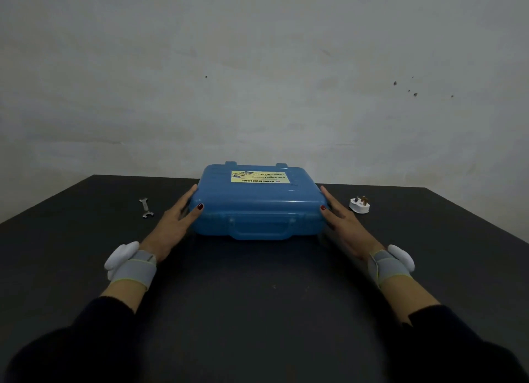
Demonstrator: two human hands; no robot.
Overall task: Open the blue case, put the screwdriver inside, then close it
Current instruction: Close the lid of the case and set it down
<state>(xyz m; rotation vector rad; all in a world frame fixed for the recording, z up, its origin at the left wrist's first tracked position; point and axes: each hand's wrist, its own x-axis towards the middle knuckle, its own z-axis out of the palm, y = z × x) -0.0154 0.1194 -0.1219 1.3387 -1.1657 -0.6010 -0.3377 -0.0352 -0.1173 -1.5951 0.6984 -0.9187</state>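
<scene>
The blue case (257,205) lies flat and closed on the dark table, its handle facing me and a yellow label on its lid. My left hand (177,219) presses against the case's left side, thumb on the front left corner. Against the right side rests my right hand (340,219), thumb on the front right corner. Both hands grip the case between them. No screwdriver is visible anywhere.
A small metal wrench (146,208) lies on the dark table (257,282) left of my left hand. A white three-pin plug (359,205) sits to the right of my right hand. A pale wall rises just behind the table's far edge.
</scene>
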